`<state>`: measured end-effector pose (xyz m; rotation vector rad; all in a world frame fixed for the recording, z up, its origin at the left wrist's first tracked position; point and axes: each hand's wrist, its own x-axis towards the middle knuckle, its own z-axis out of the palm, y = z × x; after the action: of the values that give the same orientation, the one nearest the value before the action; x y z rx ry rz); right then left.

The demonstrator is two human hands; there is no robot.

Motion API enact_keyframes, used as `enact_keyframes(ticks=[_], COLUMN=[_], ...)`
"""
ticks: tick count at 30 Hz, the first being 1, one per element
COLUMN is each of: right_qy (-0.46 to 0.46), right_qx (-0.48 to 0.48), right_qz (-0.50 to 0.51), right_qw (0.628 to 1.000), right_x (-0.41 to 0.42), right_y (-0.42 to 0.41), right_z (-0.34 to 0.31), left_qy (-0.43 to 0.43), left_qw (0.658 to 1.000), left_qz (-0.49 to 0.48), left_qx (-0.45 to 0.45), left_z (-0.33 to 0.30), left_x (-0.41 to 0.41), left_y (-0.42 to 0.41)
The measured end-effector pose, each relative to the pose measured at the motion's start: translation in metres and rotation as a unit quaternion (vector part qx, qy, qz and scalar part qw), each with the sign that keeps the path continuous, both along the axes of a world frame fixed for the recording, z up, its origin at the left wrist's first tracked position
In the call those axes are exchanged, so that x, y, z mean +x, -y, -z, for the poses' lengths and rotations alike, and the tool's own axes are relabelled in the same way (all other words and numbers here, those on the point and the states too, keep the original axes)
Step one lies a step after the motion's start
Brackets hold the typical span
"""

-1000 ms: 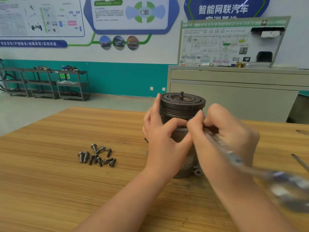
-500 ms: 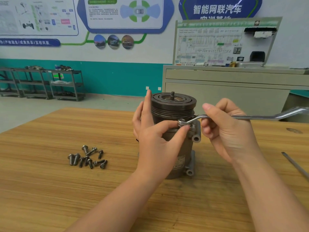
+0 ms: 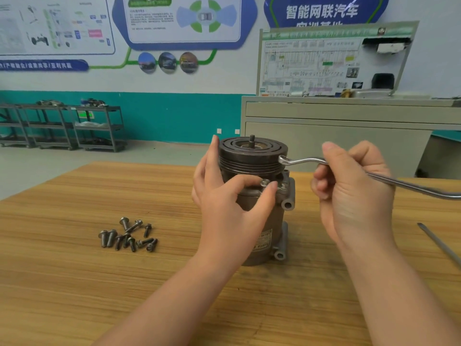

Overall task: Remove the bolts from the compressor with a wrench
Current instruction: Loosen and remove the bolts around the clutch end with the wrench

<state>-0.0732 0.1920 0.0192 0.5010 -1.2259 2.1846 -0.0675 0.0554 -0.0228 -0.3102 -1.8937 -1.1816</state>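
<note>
A: What has changed in the last half second?

B: The wrench [image 3: 369,174] has come up off the bolt [image 3: 265,182]. Half a second ago its ring end sat on that bolt; now it hangs beside the grooved top of the compressor [image 3: 252,196], above the bolt and clear of it. The right hand [image 3: 354,196] holds the shaft with its fingers curled round it.

A: And the left hand [image 3: 232,211]?

B: Thumb and forefinger pinch the bolt head on the upper flange, the other fingers spread wide behind the body.

A: Meaning?

B: My guess is the bolt is loose enough to spin out by hand. A second bolt sits just beside it, not yet removed.

A: Where does the compressor stand?

B: Upright on a wooden table [image 3: 74,283]. A pile of loose bolts [image 3: 127,236] lies to its left, well apart; a thin metal rod [image 3: 439,243] lies at the right edge.

A: The room?

B: A workshop: teal-banded wall with posters [image 3: 182,18], grey shelving [image 3: 74,126] far left, a grey cabinet [image 3: 336,131] carrying a wiring panel behind.
</note>
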Motion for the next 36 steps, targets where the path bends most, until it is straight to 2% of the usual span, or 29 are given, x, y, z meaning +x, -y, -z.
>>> enact_keyframes(ticks=[4,7,9,16,23,29,36], right_qy=[0.042,0.060,0.062,0.070,0.063,0.057,0.076], right_qx=[-0.074,-0.100,-0.106,-0.114,-0.085,-0.073,-0.076], right_qz=[-0.021,-0.037,-0.042,-0.048,-0.047,-0.042,-0.043], right_qw=[0.996,0.993,0.992,0.990,0.993,0.995,0.993], right_x=[-0.006,-0.008,-0.009,-0.012,-0.013,-0.013,-0.012], right_y=[-0.003,-0.004,-0.005,-0.002,0.001,0.002,0.001], right_z=[0.003,0.005,0.006,0.006,0.010,0.011,0.010], left_qy=[-0.005,-0.001,0.001,-0.056,-0.047,-0.055,-0.036], left_qw=[1.000,0.999,0.999,0.996,0.995,0.988,0.996], left_qz=[0.014,-0.001,-0.023,-0.062,-0.080,-0.102,-0.073], left_qx=[0.008,0.043,0.033,-0.040,-0.045,-0.099,-0.032], left_z=[0.001,-0.001,-0.002,-0.003,-0.007,-0.006,-0.006], left_x=[0.002,0.001,0.001,0.002,-0.001,0.004,0.001], left_y=[-0.001,-0.001,0.000,0.002,0.001,0.001,-0.005])
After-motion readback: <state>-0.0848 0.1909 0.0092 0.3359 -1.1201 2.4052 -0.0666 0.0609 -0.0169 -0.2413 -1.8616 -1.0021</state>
